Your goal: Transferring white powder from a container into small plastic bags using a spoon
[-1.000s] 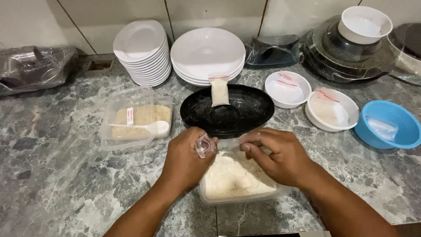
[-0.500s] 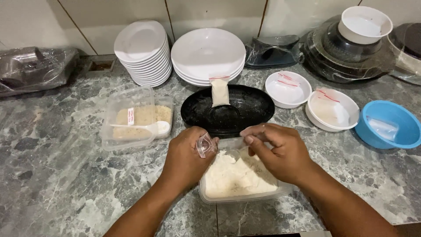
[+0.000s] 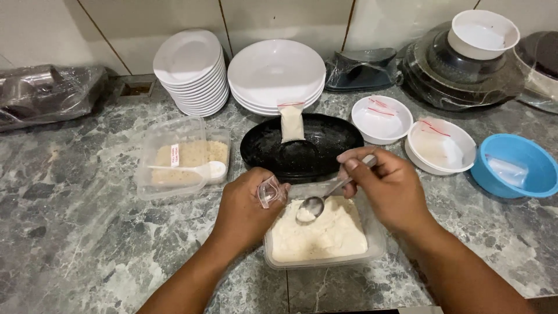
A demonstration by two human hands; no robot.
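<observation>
A: In the head view, what is held, and where?

B: A small clear zip pouch [image 3: 268,192] is pinched in the left hand [image 3: 247,208], fingers closed narrowly on it, its mouth turned toward the spoon. A metal spoon [image 3: 325,197] is gripped by its handle in the right hand [image 3: 388,189], fingers closed around it. The bowl of the spoon is loaded with white powder and is poised just above the clear plastic tub [image 3: 323,232] of the same powder, close beside the pouch.

A: And what is set around them?

B: A filled pouch [image 3: 291,122] is propped on the rim of a black oval dish [image 3: 302,145] just behind the tub. A lidded container of tan crumbs [image 3: 181,158], with a white scoop inside, is placed to the left. Two white bowls [image 3: 382,119] holding empty pouches and a blue bowl [image 3: 513,166] are seen to the right, and stacked white plates [image 3: 276,75] stand at the wall.

A: What could go wrong?

B: Powder may be spilled onto the marble counter [image 3: 75,232] if the spoon is tilted before the narrow pouch mouth is reached, since the opening looks barely wider than the spoon. The pouch could also be collapsed shut if it is pinched too tightly.
</observation>
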